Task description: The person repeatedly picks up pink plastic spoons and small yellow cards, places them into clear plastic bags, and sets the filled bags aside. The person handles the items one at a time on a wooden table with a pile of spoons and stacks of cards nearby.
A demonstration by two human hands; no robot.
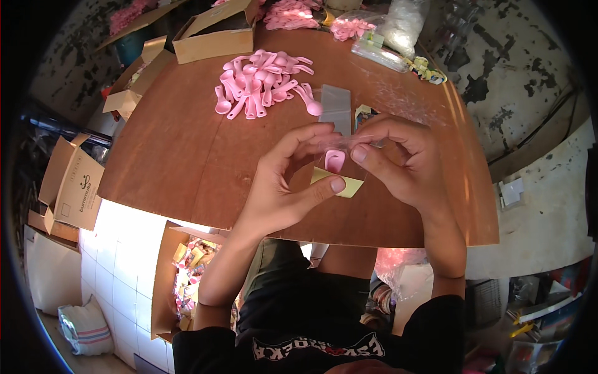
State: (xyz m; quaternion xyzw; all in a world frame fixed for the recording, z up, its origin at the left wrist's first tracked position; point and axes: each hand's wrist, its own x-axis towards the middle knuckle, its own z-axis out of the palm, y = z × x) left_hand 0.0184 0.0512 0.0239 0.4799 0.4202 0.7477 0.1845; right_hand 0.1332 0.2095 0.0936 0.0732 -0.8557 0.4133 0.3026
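Observation:
Above the near part of the table, my left hand (274, 177) grips a small clear plastic bag (346, 143), its thumb pressed on a yellow card (350, 186) at the bag's lower end. A pink spoon (334, 161) shows its slotted handle end above the card; the rest of it is hidden. My right hand (408, 159) pinches the bag's upper edge between thumb and fingers. Just beyond my hands lies a stack of flat clear bags (336, 103), beside a small printed card (364, 115) partly covered by my right hand. A heap of pink spoons (255, 81) lies farther left.
The brown table (168, 149) has a curved edge. Along its far side are an open cardboard box (215, 37), pink pieces (291, 14), a bulging clear bag (403, 28) and yellow strips (427, 70). Below the near edge, an open carton (163, 280) holds packed pieces.

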